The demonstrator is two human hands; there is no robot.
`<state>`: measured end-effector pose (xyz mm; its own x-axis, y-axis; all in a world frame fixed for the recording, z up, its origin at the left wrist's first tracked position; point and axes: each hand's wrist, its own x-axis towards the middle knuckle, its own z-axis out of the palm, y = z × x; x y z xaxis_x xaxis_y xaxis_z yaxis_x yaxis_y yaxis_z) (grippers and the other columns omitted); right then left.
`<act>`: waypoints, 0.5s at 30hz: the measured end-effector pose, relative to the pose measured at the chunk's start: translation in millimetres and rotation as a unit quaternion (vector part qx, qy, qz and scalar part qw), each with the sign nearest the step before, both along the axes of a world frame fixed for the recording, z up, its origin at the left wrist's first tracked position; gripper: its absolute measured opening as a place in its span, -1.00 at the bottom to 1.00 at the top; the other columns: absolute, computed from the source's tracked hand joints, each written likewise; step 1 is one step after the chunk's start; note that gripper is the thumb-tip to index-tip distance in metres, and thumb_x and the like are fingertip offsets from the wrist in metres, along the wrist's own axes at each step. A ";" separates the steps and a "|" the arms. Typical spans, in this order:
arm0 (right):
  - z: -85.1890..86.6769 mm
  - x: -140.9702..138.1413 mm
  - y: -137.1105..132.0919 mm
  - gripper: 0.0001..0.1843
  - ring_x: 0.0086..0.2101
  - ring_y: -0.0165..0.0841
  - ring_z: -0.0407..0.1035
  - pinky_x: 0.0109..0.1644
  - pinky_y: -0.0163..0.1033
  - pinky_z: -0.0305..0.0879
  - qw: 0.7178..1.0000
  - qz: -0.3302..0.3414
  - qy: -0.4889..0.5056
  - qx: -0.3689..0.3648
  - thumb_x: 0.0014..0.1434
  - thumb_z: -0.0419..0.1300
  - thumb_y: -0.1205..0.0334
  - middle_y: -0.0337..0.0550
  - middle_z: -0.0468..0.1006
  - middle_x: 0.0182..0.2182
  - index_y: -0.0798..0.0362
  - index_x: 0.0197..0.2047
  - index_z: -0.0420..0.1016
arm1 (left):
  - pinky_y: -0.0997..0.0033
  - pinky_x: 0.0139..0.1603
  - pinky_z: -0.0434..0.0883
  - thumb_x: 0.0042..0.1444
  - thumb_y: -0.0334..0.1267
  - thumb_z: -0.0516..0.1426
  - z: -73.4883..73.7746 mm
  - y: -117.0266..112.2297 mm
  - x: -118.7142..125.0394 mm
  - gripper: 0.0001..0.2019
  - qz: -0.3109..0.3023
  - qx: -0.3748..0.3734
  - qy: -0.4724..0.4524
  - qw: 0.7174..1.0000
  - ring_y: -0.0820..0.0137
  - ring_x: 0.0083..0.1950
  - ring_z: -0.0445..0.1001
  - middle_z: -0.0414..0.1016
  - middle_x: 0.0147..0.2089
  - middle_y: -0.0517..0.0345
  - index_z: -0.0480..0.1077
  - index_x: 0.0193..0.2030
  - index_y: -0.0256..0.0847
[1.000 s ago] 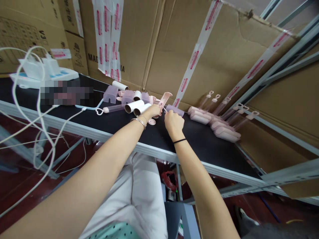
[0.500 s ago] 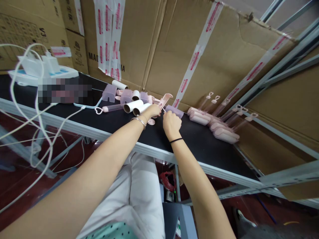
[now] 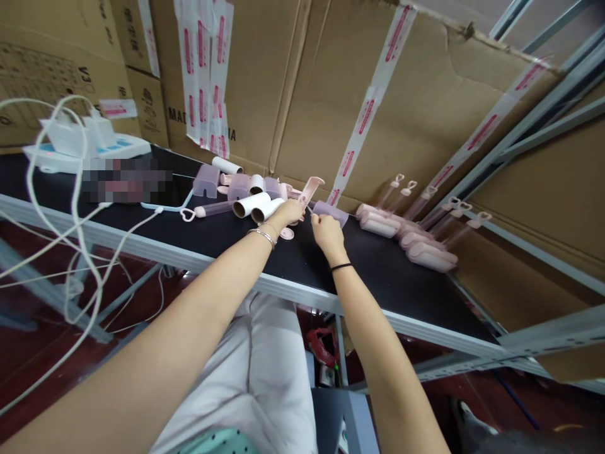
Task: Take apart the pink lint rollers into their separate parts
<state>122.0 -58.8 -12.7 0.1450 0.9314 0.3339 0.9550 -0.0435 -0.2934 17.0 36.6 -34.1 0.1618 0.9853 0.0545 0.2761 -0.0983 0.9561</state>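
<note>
My left hand (image 3: 293, 212) is closed around a pale pink, trough-shaped plastic piece (image 3: 312, 186), whose curved end sticks up past the fingers. Just right of it, my right hand (image 3: 327, 232) is closed in a pinch. A thin pale rod shows in the small gap between the hands, its right end at my right fingertips; the grip itself is hidden. Behind the right hand lies a translucent purple cover (image 3: 331, 212). A small round pink cap (image 3: 287, 233) rests below my left hand. White paper-like tubes (image 3: 251, 205) lie left of that hand.
Several pink lint rollers (image 3: 428, 252) with heart-ended handles lie at the right. A clear purple handle (image 3: 215, 209) and another purple cover (image 3: 207, 181) are at the left. Farther left are a phone, a power strip (image 3: 127, 146) and loose white cables (image 3: 78, 189). Cardboard (image 3: 278, 82) stands behind.
My right hand has shifted slightly right, widening the gap to my left hand a little. The left hand keeps its grip on the pink piece. The camera view has moved slightly.
</note>
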 end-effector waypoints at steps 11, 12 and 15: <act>3.7 -13.6 -16.0 -0.59 -0.22 -0.11 0.45 -0.14 -0.09 0.31 0.996 -0.063 -0.061 0.030 0.25 -0.16 0.12 0.14 0.53 -0.26 0.16 -0.17 0.43 | 0.55 -0.49 0.28 0.21 -0.01 -0.09 6.8 -18.6 -1.0 -0.58 0.005 0.094 0.102 0.990 0.47 -0.49 0.41 0.45 -0.47 0.02 0.34 -0.44 -0.30; 3.3 -14.3 -16.7 -0.60 -0.22 -0.10 0.46 -0.16 -0.08 0.31 0.995 -0.071 -0.069 0.031 0.25 -0.15 0.13 0.15 0.52 -0.25 0.16 -0.16 0.42 | 0.54 -0.49 0.28 0.22 0.00 -0.11 7.0 -18.4 -1.3 -0.57 -0.001 0.095 0.100 0.990 0.46 -0.50 0.41 0.45 -0.47 0.02 0.34 -0.44 -0.30; 2.1 -14.5 -19.8 -0.65 -0.25 -0.12 0.46 -0.19 -0.10 0.32 0.990 -0.089 -0.101 0.046 0.24 -0.13 0.17 0.13 0.52 -0.26 0.15 -0.15 0.40 | 0.52 -0.50 0.28 0.23 0.03 -0.15 8.2 -18.0 -3.2 -0.54 -0.019 0.054 0.054 0.997 0.49 -0.56 0.36 0.43 -0.48 0.03 0.31 -0.43 -0.30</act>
